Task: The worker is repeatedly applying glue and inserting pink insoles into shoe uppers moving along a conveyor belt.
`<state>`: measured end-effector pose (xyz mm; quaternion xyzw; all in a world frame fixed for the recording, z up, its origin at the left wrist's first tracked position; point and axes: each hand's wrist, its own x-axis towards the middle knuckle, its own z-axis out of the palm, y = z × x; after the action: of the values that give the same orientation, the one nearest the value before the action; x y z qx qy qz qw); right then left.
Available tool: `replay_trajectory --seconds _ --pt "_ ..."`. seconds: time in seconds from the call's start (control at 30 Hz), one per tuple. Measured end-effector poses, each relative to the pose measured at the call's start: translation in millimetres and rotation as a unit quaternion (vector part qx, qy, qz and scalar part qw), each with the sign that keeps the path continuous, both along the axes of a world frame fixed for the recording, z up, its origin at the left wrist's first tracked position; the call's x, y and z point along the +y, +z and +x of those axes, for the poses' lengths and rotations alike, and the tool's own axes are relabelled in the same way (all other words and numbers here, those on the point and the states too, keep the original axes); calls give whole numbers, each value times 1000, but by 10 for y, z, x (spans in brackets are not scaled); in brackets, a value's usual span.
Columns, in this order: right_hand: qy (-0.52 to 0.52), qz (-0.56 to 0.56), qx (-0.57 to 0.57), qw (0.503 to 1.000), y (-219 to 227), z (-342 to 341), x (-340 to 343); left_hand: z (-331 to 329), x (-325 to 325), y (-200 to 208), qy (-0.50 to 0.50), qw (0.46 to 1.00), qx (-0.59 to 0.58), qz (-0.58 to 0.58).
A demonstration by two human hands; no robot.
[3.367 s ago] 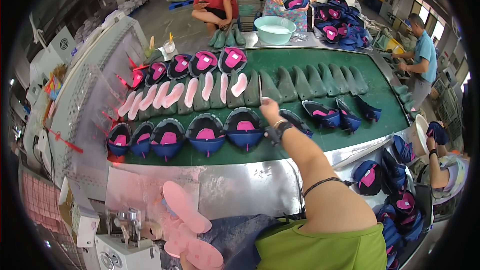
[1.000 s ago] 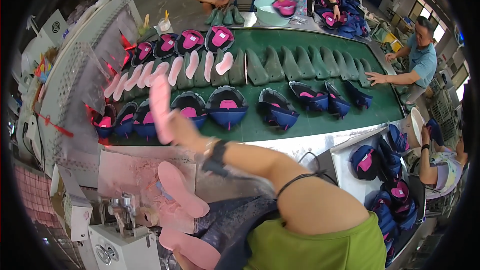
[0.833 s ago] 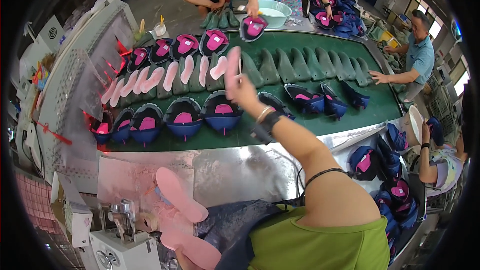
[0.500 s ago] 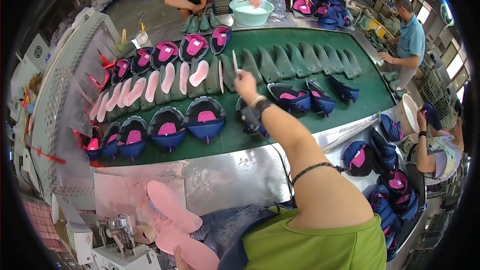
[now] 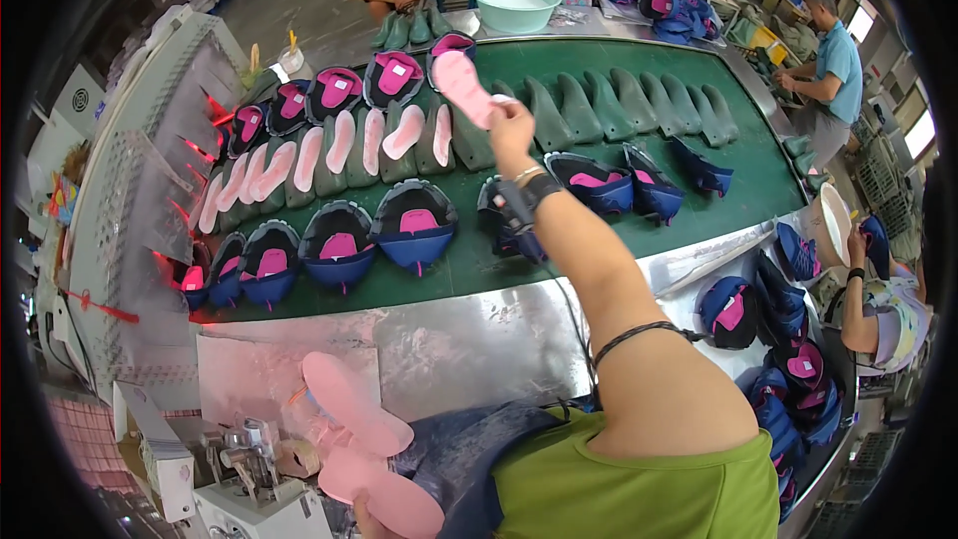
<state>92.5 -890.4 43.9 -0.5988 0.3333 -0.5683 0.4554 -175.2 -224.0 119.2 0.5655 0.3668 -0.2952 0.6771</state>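
My right hand (image 5: 512, 132) reaches over the green belt, its fingers pinching the heel end of a pink insole (image 5: 462, 86). The insole is tilted up, face showing, above a row of dark green shoe lasts (image 5: 617, 105). On the lasts to the left lie several pink insoles (image 5: 271, 172). At the lower edge my left hand (image 5: 367, 521), mostly hidden, grips a large pink insole (image 5: 399, 501). Another pink insole (image 5: 349, 399) lies against it. Navy shoe uppers (image 5: 414, 230) with bright pink linings stand on both sides of the lasts.
A metal edge (image 5: 479, 329) runs along the belt's near side. A perforated machine housing (image 5: 150, 210) with red light stands left. A mint basin (image 5: 515, 2) sits at the far end. More uppers (image 5: 798, 369) are piled at right. Co-workers sit and stand around.
The insole in my right hand has turned from edge-on to face-on and swung left. The far co-worker's hand has left the basin. My left hand stays low with its insole.
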Motion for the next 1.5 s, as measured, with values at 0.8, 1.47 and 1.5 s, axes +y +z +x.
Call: replay_trajectory --seconds 0.8,1.47,1.5 --pt "33 -162 504 848 -231 -337 225 -61 -301 -50 0 1000 -18 -2" --pt "653 -327 365 578 465 -1057 3218 -304 -233 -105 -271 912 -294 88" --pt "710 -327 284 556 438 -1332 3549 -292 -267 -97 -215 934 -272 87"
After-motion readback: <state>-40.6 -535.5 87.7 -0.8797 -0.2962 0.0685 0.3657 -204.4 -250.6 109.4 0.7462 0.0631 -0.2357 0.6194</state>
